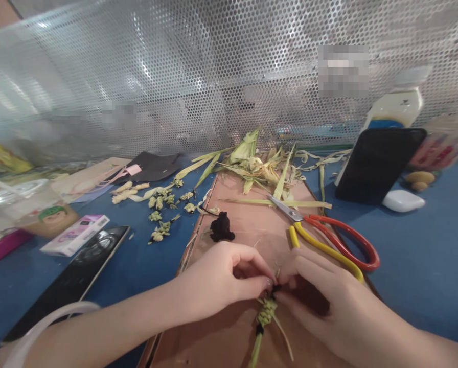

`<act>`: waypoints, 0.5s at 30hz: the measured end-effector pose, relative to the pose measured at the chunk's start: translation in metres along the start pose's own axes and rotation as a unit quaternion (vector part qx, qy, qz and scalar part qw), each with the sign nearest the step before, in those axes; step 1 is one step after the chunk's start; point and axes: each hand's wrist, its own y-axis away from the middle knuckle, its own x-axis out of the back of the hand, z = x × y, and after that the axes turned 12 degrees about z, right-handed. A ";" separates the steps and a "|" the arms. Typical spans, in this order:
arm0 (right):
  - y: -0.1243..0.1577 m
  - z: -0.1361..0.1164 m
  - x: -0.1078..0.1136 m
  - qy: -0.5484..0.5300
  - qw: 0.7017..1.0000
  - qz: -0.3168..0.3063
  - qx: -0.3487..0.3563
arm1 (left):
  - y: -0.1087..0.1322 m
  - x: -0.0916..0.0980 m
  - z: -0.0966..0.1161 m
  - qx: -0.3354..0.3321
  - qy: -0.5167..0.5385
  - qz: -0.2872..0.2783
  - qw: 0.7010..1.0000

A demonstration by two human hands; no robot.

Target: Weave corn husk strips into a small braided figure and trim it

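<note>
Head view, the only one: on the brown board [246,225], toward the near edge and about midway between left and right edges, a knotted leaf-strip piece [266,313] lying flat, far end under the fingertips. Left hand [225,278] with thumb and forefinger pinched together at a dark tie [275,289] on that end; right hand [324,291] opposite, fingers curled, thumb and forefinger seemingly pinching the same tie, exact hold partly hidden.

Done, judging by looks: the knotted middle, plus a dark binding [259,328] round the near end. Apparently unfinished: the far-end tie, with no telling how tight; also a long loose strand and tail, both uncut.

Beyond the board's left edge, on the blue table [424,255], a scatter of small knotted pieces [160,231], probably complete. At the board's far edge, a heap of loose leaf strips [259,174], apparently unworked. Near the left edge, just beyond the left hand, a black lump [221,226], perhaps bundled thread. Across the right edge, scissors [298,214], blades over the board, red handle reaching out past the edge; no telling whether touching the right hand.
</note>
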 end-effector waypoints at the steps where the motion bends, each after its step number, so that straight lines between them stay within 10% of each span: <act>1: 0.000 0.000 0.000 -0.001 1.000 0.002 0.000 | 0.000 0.000 0.000 0.002 0.002 0.001 1.000; 15: -0.002 -0.001 0.001 -0.017 1.000 -0.017 0.000 | 0.000 -0.001 0.000 0.002 0.004 -0.002 1.000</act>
